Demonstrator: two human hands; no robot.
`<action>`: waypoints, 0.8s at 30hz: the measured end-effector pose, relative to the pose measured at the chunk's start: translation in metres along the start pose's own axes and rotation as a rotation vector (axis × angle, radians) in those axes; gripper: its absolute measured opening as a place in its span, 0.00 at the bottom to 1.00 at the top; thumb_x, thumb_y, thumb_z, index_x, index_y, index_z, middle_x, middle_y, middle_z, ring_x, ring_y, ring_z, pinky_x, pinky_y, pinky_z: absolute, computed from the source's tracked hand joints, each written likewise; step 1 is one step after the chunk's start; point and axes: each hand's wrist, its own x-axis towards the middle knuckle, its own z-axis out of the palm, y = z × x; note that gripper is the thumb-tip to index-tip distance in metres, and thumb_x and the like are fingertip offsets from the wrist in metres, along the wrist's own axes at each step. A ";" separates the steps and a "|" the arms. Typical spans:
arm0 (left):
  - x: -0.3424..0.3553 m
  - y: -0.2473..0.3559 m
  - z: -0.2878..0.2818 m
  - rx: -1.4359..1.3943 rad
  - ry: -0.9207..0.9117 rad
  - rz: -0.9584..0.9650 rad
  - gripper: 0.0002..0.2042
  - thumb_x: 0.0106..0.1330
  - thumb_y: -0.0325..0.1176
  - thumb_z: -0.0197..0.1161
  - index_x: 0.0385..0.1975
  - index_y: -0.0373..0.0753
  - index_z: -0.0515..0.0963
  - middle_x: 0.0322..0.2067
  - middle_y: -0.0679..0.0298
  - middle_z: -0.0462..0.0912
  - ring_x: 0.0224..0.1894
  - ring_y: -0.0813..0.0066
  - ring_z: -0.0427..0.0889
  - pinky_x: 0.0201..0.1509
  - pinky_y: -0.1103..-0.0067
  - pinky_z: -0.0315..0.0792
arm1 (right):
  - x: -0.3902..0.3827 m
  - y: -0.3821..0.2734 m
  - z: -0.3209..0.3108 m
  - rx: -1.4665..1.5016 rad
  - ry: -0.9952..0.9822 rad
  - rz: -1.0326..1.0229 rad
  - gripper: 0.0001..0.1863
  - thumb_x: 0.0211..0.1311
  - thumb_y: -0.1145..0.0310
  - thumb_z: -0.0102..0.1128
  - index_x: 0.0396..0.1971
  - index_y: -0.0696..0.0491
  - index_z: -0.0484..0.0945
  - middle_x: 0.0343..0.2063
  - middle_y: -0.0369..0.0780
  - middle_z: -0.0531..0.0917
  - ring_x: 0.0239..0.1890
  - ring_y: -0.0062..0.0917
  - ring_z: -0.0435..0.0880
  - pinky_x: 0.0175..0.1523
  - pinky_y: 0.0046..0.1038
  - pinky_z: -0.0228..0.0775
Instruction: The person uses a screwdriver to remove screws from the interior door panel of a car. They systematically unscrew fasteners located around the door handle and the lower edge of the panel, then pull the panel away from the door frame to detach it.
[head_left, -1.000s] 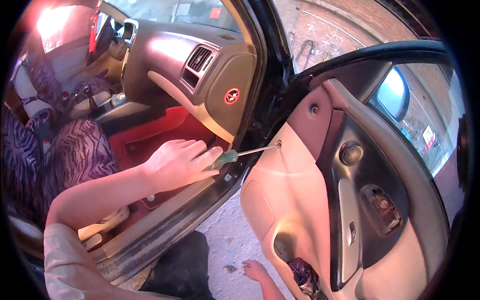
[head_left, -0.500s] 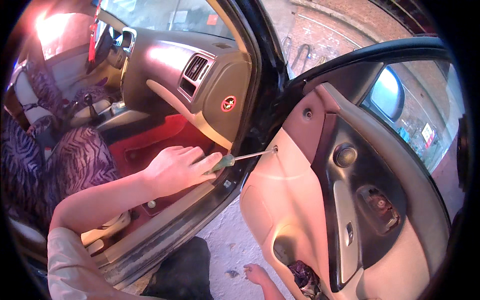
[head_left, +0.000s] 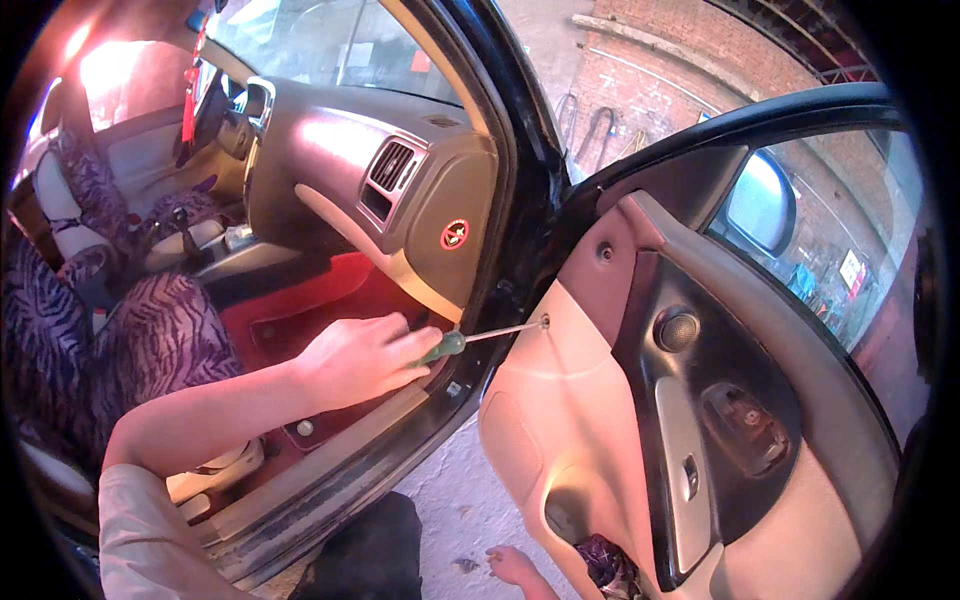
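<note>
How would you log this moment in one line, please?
left hand: holding green-handled metal screwdriver | tip: at small dark hole in beige door panel | right hand: nothing visible held

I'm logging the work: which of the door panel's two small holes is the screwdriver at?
The lower hole, in the beige section: the screwdriver has its tip there. The upper hole, in the maroon section, has no tool.

Seat (head_left: 165, 335): left. Dashboard (head_left: 330, 140): ahead of seat. Door (head_left: 605, 420): right. Left hand (head_left: 362, 360): between seat and door, screwdriver (head_left: 447, 346) in it, tip (head_left: 538, 325) at panel hole (head_left: 545, 321). Right hand (head_left: 511, 566): lower, left of door pocket (head_left: 566, 508).
</note>
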 end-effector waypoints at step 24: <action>0.000 -0.010 0.019 -0.729 0.055 -0.624 0.18 0.66 0.46 0.63 0.44 0.36 0.79 0.31 0.53 0.83 0.31 0.63 0.83 0.34 0.72 0.77 | 0.001 -0.002 0.001 0.044 0.024 -0.058 0.18 0.61 0.69 0.56 0.50 0.56 0.81 0.41 0.48 0.87 0.42 0.36 0.88 0.48 0.36 0.80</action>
